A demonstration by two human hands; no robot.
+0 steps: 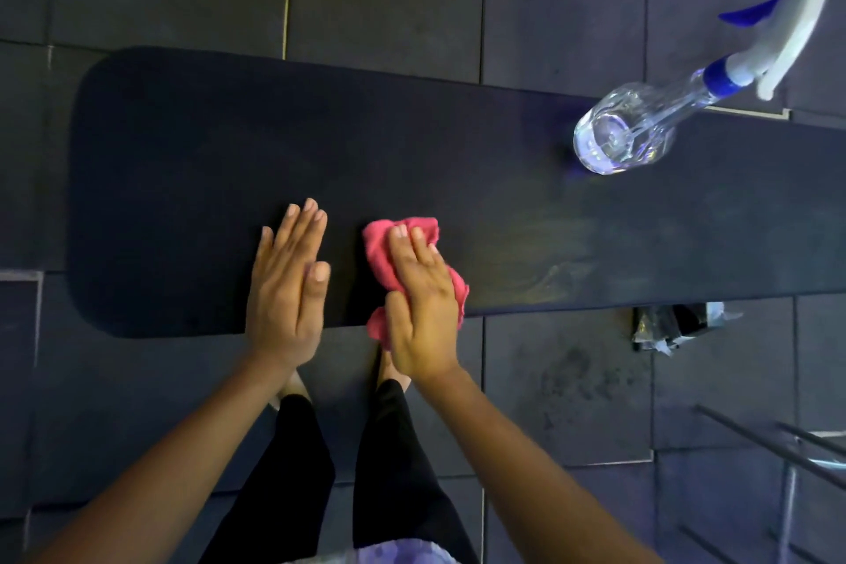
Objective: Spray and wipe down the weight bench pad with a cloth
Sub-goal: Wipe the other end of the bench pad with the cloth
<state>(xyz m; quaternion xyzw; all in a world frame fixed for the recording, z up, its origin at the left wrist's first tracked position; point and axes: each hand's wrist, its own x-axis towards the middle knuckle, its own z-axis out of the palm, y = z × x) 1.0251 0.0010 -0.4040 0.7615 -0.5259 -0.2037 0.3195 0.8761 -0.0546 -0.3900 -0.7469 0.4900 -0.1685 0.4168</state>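
On one pad point(229, 151): one cloth point(382, 243), seemingly one bottle point(641, 124).

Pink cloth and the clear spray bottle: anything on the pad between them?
Nothing: the head view shows only bare dark bench pad, faintly streaked, between the pink cloth under the right hand and the clear spray bottle.

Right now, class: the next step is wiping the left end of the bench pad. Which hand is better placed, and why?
The right hand. It already presses the pink cloth on the bench pad. The left hand lies flat, empty, nearer that end.
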